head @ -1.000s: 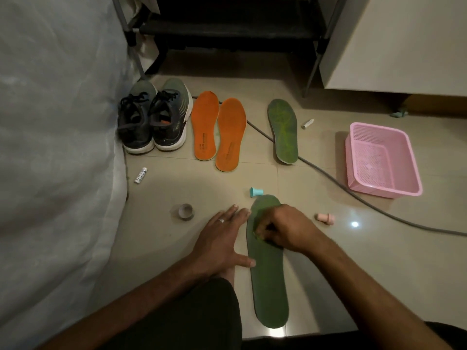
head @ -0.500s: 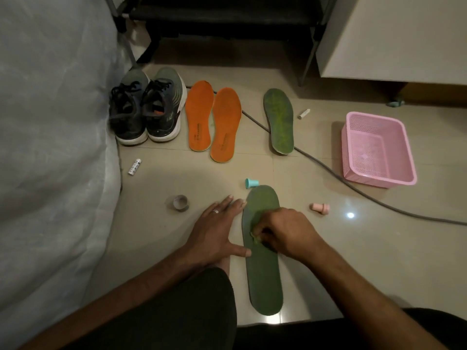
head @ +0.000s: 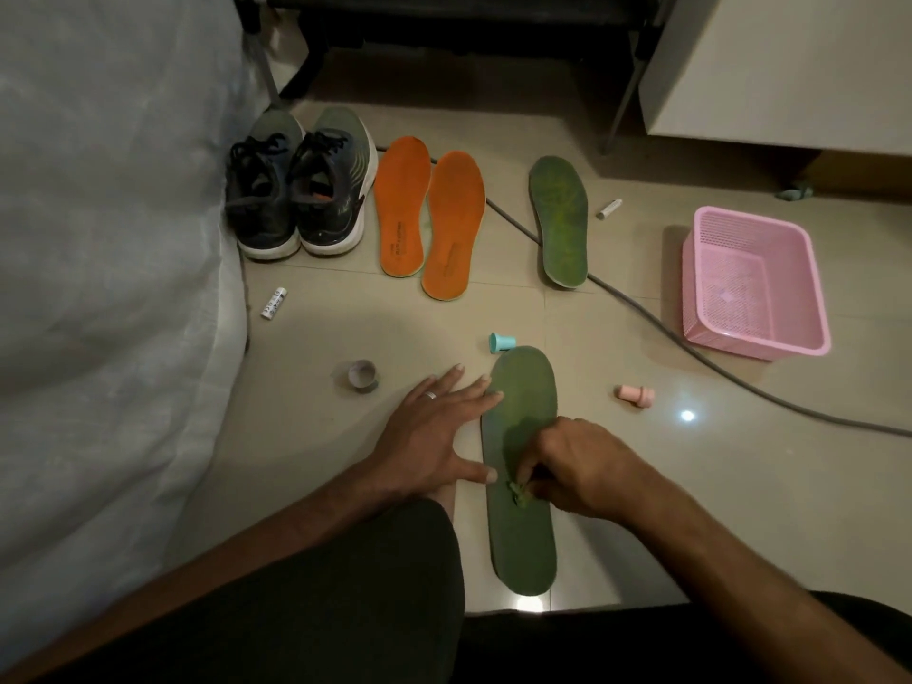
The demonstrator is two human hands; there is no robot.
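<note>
A long green insole (head: 522, 535) lies lengthwise on the tiled floor in front of me. My left hand (head: 434, 436) rests flat on the floor beside its left edge, fingers straight, thumb tip touching the insole. My right hand (head: 577, 466) is over the middle of the insole and pinches a small crumpled green wad (head: 518, 492) against its surface. A second green insole (head: 560, 222) lies farther back. Two orange insoles (head: 429, 219) lie next to a pair of dark sneakers (head: 296, 190).
A pink mesh basket (head: 750, 283) stands at the right, with a grey cable (head: 691, 348) running across the floor before it. Small items lie about: a teal cap (head: 501, 342), a pink cap (head: 636, 393), a tape roll (head: 362, 375), two white tubes (head: 274, 303). A white covered bed (head: 108, 239) borders the left.
My right hand has slid down the insole toward me, from near its toe to its middle, and the green wad now shows under its fingers. My left hand has stayed in place.
</note>
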